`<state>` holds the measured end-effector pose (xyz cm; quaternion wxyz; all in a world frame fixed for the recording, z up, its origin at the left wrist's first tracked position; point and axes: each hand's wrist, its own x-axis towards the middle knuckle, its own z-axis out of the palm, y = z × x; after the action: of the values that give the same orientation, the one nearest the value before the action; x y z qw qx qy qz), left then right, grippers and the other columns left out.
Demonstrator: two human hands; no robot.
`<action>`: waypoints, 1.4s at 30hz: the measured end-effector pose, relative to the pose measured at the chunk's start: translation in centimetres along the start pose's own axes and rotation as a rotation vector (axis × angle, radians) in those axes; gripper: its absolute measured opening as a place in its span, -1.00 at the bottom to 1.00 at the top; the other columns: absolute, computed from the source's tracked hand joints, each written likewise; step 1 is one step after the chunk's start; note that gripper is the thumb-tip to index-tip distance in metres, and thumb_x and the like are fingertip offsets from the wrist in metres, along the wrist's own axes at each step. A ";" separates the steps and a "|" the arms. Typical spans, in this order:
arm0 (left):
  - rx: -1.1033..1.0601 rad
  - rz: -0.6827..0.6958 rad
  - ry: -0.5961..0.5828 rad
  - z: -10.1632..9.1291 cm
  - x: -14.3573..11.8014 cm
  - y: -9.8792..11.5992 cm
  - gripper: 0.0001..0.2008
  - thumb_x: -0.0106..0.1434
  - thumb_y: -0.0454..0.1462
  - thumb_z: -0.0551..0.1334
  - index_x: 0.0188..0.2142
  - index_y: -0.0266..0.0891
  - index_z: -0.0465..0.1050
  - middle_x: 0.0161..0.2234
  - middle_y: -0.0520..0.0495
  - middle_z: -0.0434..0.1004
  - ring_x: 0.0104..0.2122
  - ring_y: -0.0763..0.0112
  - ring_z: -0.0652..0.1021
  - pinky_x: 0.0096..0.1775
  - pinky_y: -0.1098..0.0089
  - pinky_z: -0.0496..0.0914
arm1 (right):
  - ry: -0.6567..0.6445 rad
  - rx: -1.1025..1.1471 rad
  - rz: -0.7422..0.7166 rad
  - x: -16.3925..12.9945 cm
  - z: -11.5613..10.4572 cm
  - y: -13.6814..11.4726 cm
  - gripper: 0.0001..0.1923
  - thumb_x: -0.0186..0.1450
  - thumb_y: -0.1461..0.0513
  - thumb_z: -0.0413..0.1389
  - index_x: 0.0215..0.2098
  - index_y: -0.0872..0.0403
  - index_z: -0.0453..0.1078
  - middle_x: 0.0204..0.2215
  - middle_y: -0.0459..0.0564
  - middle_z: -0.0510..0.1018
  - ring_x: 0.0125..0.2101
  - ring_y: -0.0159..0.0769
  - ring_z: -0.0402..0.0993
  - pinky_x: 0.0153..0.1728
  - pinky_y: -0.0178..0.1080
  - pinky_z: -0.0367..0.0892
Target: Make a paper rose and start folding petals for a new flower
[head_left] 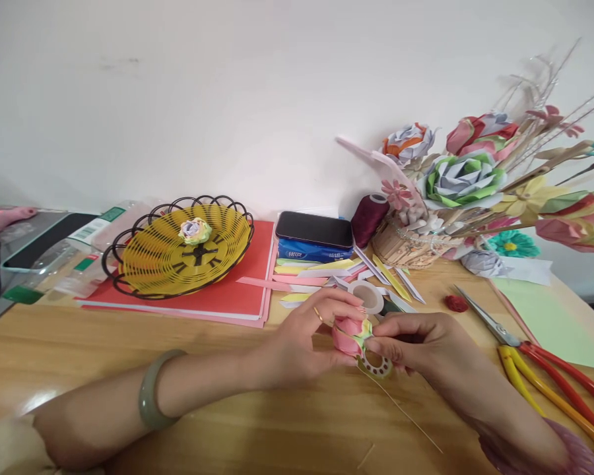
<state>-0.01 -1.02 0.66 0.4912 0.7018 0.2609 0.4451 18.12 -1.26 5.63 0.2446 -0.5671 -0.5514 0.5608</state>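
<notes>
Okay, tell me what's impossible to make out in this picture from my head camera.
In the head view:
What the right hand pinches: hidden behind its own thumb.
Far side of the pink, yellow and green paper flower: turned away, partly covered by the left hand.
Small print on the blue rectangular packet: too blurred.
Red-handled metal scissors: handle ends cut off by the right edge.
Pink plastic object: cut off by the left edge.

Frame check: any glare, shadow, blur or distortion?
Head view: shadows soft, with a glare patch on the wooden tabletop at lower left; head view: the paper flower at the right edge looks stretched, probably lens distortion; head view: fine detail on the held pink paper flower is soft, cause unclear.
</notes>
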 end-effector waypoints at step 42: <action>-0.004 -0.060 0.036 0.1 -0.1 0.1 -0.65 0.04 -0.34 0.29 -0.15 -0.13 0.32 -0.03 -0.12 0.25 -0.04 0.29 0.36 -0.18 0.31 0.43 | 0.108 -0.196 -0.181 0.1 0.9 0.4 -0.73 0.06 0.05 0.17 -0.61 0.06 0.35 -0.65 -0.13 0.37 -0.59 -0.40 0.24 -0.58 -0.36 0.17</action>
<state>0.05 -1.18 0.68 0.5010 0.6846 0.2896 0.4431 17.40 -1.62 5.07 0.2671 -0.5657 -0.6383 0.4485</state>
